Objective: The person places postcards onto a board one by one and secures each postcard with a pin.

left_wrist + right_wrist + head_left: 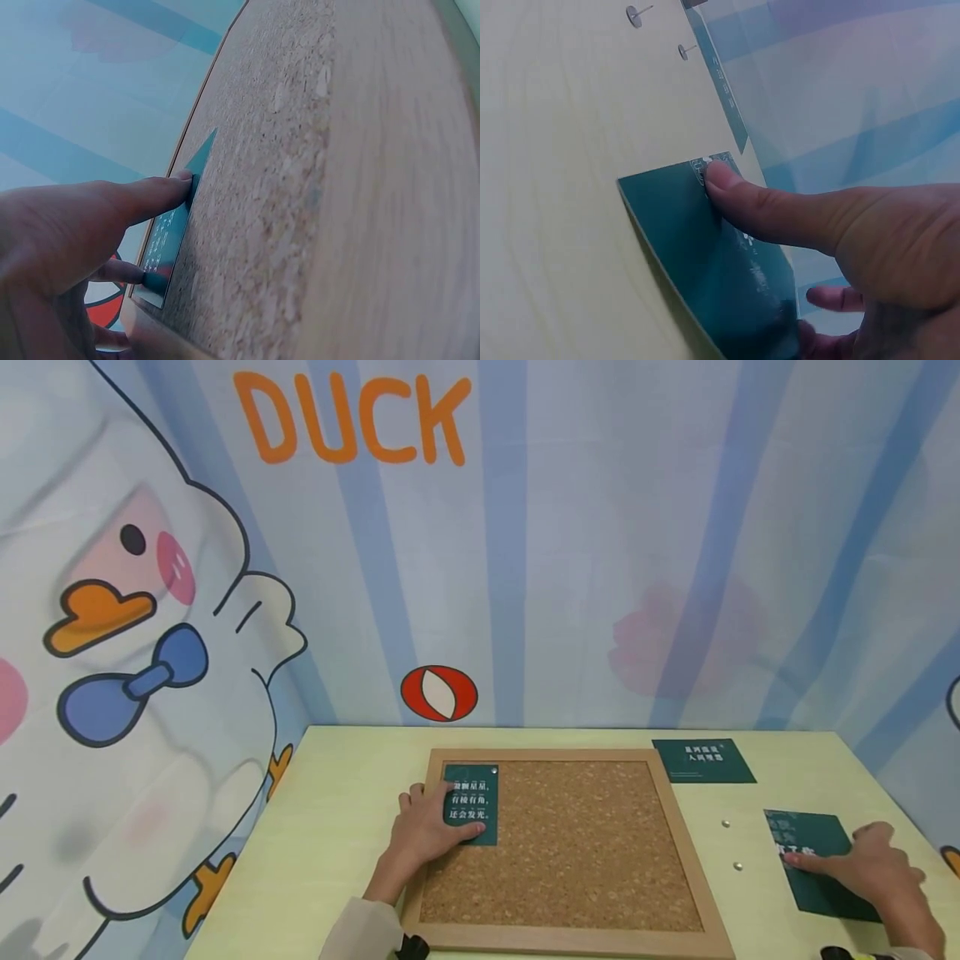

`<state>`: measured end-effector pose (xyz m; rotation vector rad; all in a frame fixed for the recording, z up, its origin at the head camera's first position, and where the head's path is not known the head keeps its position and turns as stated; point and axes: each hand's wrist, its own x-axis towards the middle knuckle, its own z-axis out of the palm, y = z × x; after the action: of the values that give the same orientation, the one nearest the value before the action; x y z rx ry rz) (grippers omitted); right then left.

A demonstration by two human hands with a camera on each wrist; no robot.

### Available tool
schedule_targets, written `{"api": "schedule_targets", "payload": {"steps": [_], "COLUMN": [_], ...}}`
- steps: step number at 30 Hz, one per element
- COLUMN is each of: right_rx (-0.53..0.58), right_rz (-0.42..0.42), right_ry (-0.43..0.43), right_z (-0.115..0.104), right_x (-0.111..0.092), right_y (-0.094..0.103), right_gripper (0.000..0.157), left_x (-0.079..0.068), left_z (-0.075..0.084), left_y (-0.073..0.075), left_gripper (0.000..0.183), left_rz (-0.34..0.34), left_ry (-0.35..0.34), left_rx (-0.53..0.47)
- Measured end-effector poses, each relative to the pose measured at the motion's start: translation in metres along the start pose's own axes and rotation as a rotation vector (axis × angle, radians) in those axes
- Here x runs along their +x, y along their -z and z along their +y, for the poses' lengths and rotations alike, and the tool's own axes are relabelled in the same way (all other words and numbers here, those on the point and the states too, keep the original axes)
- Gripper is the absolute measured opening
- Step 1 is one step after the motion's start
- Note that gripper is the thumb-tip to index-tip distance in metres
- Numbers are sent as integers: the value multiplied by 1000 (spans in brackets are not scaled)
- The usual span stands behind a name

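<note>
On the upper left of a wood-framed cork board (570, 852), a dark green card (472, 818) lies upright with a pin (494, 770) in its top right corner; the left hand (426, 828) rests over it, thumb and fingers apart, touching it near its edges; right of the board, above the table (345, 810), the right hand (873, 868) grips a second green card (821, 893) between thumb and fingers, one edge tilted up; two loose pins (738, 867) lie between board and that card; a third green card (705, 761) lies beside the frame's upper right corner.
</note>
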<state>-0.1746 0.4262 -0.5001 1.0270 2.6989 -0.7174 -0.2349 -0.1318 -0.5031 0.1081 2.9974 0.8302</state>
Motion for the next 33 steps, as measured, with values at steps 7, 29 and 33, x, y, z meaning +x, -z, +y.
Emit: {"api": "schedule_targets", "payload": {"steps": [7,29,33], "right_rx": [66,234,266], "right_rz": [22,-138,-158], "right_ry": [121,521,543], "right_z": [-2,-113,-132], "right_x": [0,-37,-43], "right_y": [2,4,-12], "right_gripper": [102,108,104], "left_x": [0,-2,-2], "left_z": [0,1,1], "left_y": [0,2,0], "left_gripper": [92,92,93], "left_rz": [-1,1,-2], "left_ry": [2,4,4], "left_rx": [-10,-5,0]}}
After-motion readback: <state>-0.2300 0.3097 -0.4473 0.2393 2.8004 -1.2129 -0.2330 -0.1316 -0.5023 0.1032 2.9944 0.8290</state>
